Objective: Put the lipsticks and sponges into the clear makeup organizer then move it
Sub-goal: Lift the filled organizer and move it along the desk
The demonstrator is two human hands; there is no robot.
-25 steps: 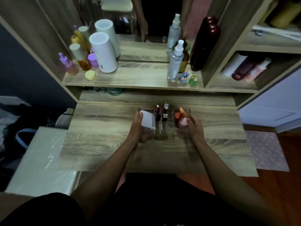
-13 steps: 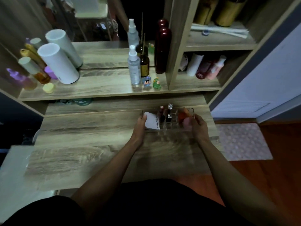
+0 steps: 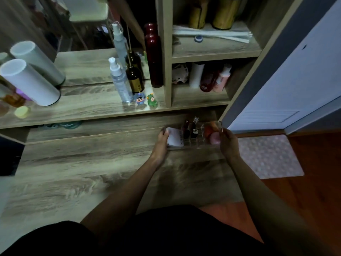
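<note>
- Both hands are on the clear makeup organizer (image 3: 193, 140), 1 at each end, at the far right of the wooden counter (image 3: 83, 172).
- The left hand (image 3: 161, 143) clamps the left end, fingers curled over the rim beside a white card (image 3: 174, 138) that stands in the left compartment.
- The right hand (image 3: 228, 143) grips the right end, fingertips on the top edge.
- 2 lipsticks (image 3: 190, 127) stand upright in the middle slots; the dim light hides whether there are more.
- The sponges (image 3: 212, 134), 1 orange and 1 pink, sit in the right compartment, just beside the right hand.
- Whether the organizer touches the counter or is lifted off it, I cannot tell.
- Behind, on the shelf (image 3: 83, 108), there are a spray bottle (image 3: 120, 80) and 2 small figurines (image 3: 146, 99).
</note>
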